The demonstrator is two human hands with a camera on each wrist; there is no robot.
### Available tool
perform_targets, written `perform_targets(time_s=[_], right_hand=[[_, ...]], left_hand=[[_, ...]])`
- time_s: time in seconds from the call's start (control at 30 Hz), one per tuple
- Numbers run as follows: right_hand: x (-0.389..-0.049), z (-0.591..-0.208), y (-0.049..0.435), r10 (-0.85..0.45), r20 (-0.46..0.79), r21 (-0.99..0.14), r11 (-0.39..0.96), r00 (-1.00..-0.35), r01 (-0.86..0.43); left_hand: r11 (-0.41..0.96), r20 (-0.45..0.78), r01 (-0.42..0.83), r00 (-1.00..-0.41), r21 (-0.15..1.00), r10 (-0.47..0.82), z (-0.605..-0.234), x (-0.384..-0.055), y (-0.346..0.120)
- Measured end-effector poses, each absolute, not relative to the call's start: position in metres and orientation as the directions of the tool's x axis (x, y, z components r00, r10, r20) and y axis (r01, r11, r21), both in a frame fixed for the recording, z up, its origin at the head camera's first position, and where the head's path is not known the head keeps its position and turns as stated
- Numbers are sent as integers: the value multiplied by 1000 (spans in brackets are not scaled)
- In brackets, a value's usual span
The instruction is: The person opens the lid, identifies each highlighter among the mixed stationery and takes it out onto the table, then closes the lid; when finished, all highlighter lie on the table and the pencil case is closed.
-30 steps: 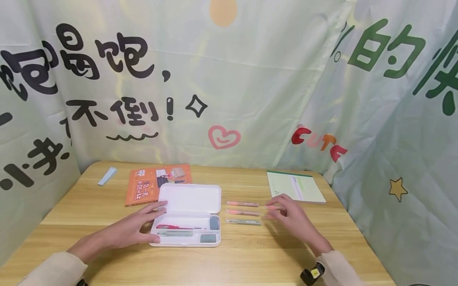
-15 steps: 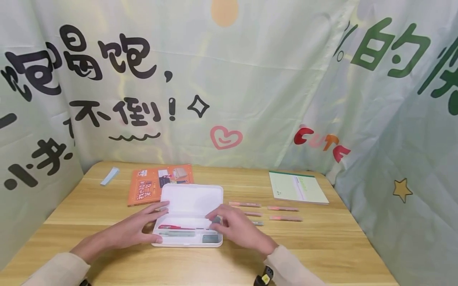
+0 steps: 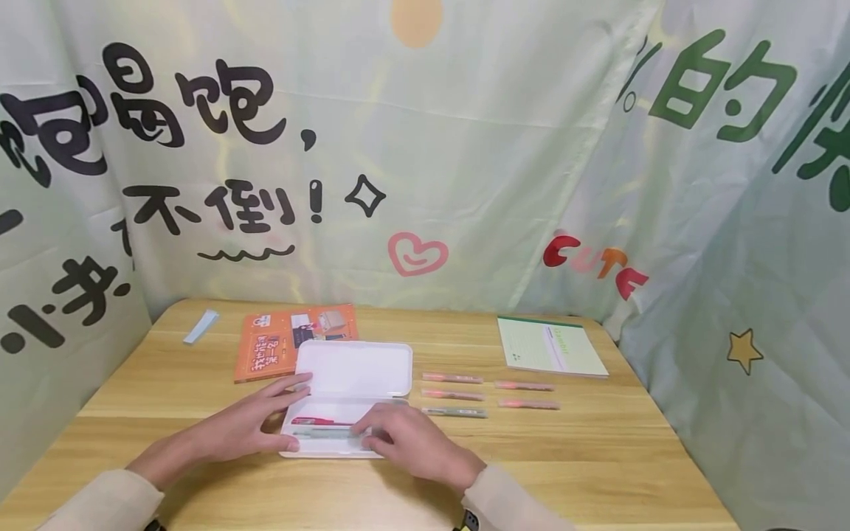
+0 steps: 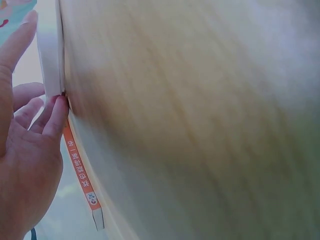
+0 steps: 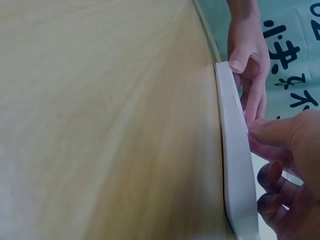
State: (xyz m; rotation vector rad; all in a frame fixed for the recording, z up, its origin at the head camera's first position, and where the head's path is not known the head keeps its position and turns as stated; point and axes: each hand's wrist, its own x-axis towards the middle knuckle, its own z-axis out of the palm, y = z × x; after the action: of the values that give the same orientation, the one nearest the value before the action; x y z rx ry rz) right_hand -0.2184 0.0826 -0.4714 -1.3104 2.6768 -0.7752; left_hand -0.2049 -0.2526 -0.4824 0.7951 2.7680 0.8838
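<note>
A white pencil case (image 3: 388, 366) lies on the table with its lid folded back. My left hand (image 3: 242, 424) holds its left end, thumb at the near corner and fingers by the hinge. Inside are a red pen (image 3: 315, 421) and, in the near part, a pale grey-green pen (image 3: 322, 434). Over the case's right part, my right hand (image 3: 415, 442) has thumb and forefinger together at the grey-green pen's right end. That hand covers the two grey erasers almost wholly. In the right wrist view the case's white front wall (image 5: 235, 150) hides the fingertips' contact.
Right of the case lie several slim pens, pinkish ones (image 3: 524, 404) and a grey-green one (image 3: 454, 412). A pale green notebook (image 3: 551, 346) lies at the back right. An orange book (image 3: 268, 346) sits behind the case, and a light blue strip (image 3: 201, 327) at the back left.
My right hand has let go of a pinkish pen on the right and moved left, over the erasers, to the pen in the case. My left hand stays on the case.
</note>
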Motion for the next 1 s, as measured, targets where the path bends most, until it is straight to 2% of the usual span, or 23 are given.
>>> perform_targets(time_s=[0.37,1.0], right_hand=[[-213,-472,79,-762,202,-347,531,-615,-773],[-210,-469,65,-754,221,-281,558,-618,-781]], left_hand=[[686,43,452,-850,570,525,-481,-204,-253],[685,47,459,-847,566,529,-481,-205,-254]])
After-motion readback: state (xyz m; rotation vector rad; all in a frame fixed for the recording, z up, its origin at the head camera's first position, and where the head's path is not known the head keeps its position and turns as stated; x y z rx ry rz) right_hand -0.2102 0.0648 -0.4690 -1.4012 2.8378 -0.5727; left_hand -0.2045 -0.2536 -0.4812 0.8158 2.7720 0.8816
